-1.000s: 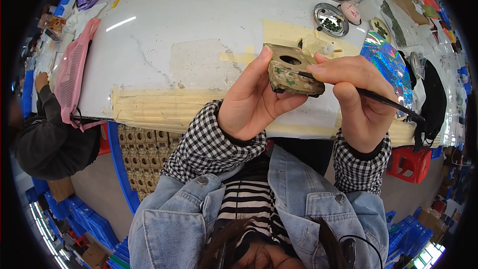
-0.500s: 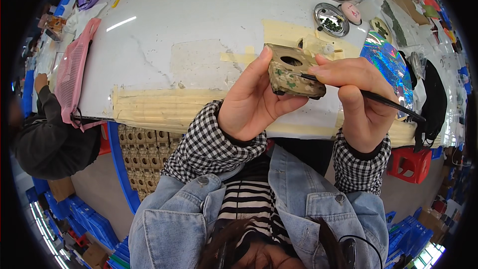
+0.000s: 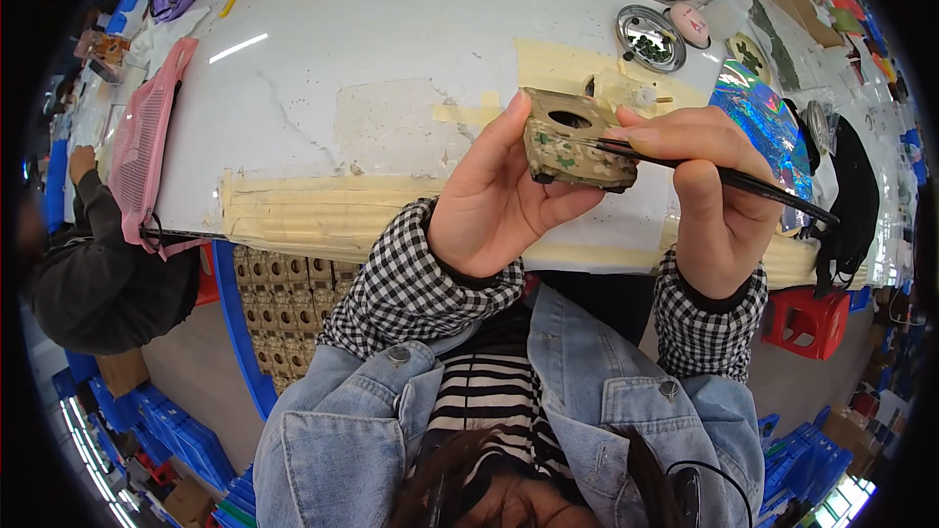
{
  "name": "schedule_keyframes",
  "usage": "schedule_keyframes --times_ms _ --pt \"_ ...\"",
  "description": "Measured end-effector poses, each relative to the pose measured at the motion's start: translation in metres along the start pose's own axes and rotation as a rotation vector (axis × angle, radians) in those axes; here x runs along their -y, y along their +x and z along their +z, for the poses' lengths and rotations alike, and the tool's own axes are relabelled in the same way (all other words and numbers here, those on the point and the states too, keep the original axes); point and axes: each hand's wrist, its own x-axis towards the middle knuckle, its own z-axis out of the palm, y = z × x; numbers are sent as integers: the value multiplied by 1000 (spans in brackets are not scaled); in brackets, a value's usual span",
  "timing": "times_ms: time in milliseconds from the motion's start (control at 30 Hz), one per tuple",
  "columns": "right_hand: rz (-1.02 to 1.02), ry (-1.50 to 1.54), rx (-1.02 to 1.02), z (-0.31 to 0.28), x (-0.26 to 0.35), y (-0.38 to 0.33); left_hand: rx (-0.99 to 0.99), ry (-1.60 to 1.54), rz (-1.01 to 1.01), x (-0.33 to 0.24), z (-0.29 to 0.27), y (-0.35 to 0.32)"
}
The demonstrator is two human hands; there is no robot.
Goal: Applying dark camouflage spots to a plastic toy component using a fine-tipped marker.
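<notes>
My left hand (image 3: 509, 186) is closed round the left end of a camouflage-patterned housing (image 3: 577, 158) with a round hole in its upper face. It is held tilted above the near part of the table. In my right hand (image 3: 719, 186) is a pair of black tweezers (image 3: 758, 194), pinched between thumb and fingers. Their tips reach the housing's patterned side, just below the hole. Whether anything sits between the tips is too small to tell. Beyond the hands, a round metal dish (image 3: 650, 39) holds small dark green pieces.
A white table (image 3: 313, 88) has yellowish tape along its near edge. Below on the left, a blue crate (image 3: 245, 332) holds rows of similar housings. A pink mesh bag (image 3: 147, 152) lies at left, near another person's dark sleeve (image 3: 112, 274). Shiny holographic film (image 3: 758, 127) lies at right.
The housing has shifted slightly left and turned a little in my left hand. The tweezers still meet its patterned side, held at a slightly different angle.
</notes>
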Motion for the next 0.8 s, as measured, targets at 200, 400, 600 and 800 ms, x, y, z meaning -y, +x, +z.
schedule_keyframes --times_ms 200,400,600,800 --pt "-15 -48 31 0 1 1 -11 -17 -3 0 0 0" --pt "-54 -116 83 0 3 5 26 -40 -3 -1 -1 0" --pt "-43 -121 83 0 5 5 46 -22 -4 -1 -2 0" --pt "-39 -119 91 0 5 5 31 -15 5 0 0 0"
